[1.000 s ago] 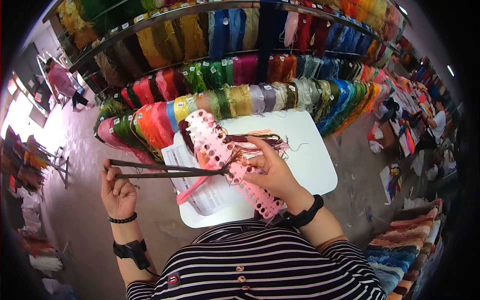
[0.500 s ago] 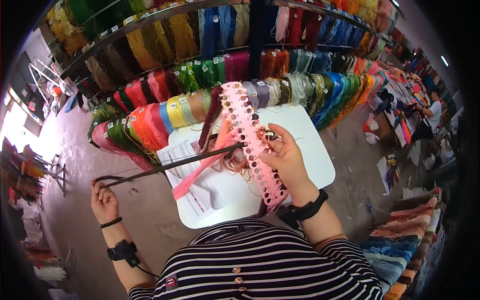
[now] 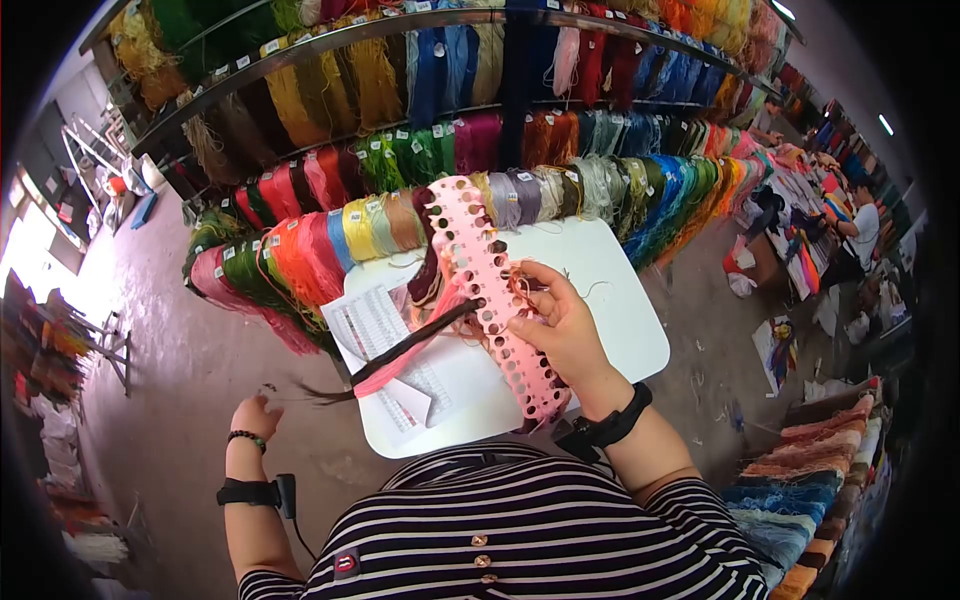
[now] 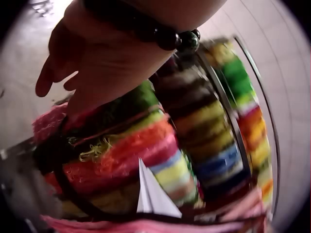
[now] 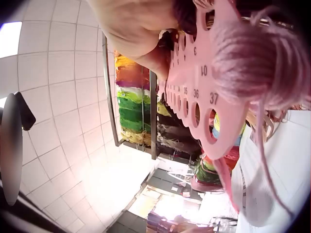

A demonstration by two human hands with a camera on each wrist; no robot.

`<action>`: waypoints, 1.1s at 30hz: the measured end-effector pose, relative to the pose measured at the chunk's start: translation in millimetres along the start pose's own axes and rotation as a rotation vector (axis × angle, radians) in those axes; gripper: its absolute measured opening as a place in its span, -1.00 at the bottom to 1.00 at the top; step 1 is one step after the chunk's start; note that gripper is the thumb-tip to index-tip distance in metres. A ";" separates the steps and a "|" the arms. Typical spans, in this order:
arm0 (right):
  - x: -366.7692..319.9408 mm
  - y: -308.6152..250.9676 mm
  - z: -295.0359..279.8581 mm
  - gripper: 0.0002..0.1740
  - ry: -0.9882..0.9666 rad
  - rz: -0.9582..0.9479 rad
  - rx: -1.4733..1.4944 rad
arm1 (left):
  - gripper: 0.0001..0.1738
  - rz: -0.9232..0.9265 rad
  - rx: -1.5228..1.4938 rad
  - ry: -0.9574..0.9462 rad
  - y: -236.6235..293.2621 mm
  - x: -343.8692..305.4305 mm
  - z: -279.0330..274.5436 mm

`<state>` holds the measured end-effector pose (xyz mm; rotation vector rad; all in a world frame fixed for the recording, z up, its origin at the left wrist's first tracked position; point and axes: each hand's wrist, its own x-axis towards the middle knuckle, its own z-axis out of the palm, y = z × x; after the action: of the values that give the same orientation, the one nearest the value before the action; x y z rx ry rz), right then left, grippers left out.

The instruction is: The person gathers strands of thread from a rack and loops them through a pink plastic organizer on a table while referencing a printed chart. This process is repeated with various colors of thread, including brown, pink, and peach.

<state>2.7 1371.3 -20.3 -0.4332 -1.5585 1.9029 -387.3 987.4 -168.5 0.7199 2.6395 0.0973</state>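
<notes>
My right hand [image 3: 565, 335] grips a long pink thread holder board [image 3: 480, 255] at its right edge, thumb on its face. Holes run along both edges, and printed numbers show beside them in the right wrist view. From the board's left edge a dark thread bundle [image 3: 405, 345] stretches down and left, its frayed end loose in the air. Pink threads [image 3: 375, 380] and maroon threads [image 3: 428, 270] hang from the same edge. Short of that frayed end, my left hand [image 3: 257, 418] is off to the left, fingers relaxed around nothing visible; the left wrist view is blurred.
Under the board is a white tabletop [image 3: 635, 320] with printed sheets [image 3: 365, 320] on its left side. Racks of coloured thread skeins [image 3: 370, 225] stand right behind it. More skeins [image 3: 810, 490] lie at lower right. A person [image 3: 865, 230] is at the far right.
My left hand held the dark thread bundle stretched out to the left; it has let go and dropped lower. The bundle's end swings free. The board turned more upright, still in my right hand.
</notes>
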 end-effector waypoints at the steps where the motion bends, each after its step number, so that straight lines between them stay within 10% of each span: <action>1: -1.3 1.7 2.0 -0.28 -0.031 0.011 0.008 | -0.43 0.015 -0.146 -0.052 49.5 -24.5 -33.3; 4: -0.4 2.2 13.8 -0.28 -0.114 0.057 0.011 | -0.46 0.434 -0.925 -0.110 172.8 -60.8 -75.1; 9: 0.7 -4.1 26.6 -0.29 -0.163 0.057 -0.006 | -0.36 0.898 -0.972 -0.189 280.9 -67.0 -54.1; 11: 0.5 -9.1 25.8 -0.29 -0.152 0.055 -0.021 | -0.50 0.762 -0.638 -0.118 295.7 -79.9 -66.0; 20: 5.5 -5.8 -17.9 -0.33 -0.056 -0.022 -0.189 | -0.67 0.581 -0.835 -0.078 185.2 14.8 -63.1; 24: 12.8 -2.3 -23.2 -0.35 -0.022 0.071 -0.182 | -0.65 0.598 -0.153 0.568 165.2 46.5 -128.3; 27: 23.3 6.6 -18.4 -0.35 0.031 0.055 -0.142 | -0.04 0.381 -0.323 0.803 137.1 86.1 -132.6; 30: 31.8 33.0 -17.8 -0.33 0.063 0.045 -0.053 | 0.05 0.594 -0.464 0.565 118.5 92.5 -73.9; 33: 31.9 53.3 -18.8 -0.31 0.073 0.056 -0.103 | -0.09 0.328 -0.776 0.226 126.9 44.0 19.5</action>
<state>-23.6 1400.9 -71.8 -0.5900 -1.6165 1.8325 -354.1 1118.5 -180.8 0.8645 2.3417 1.2698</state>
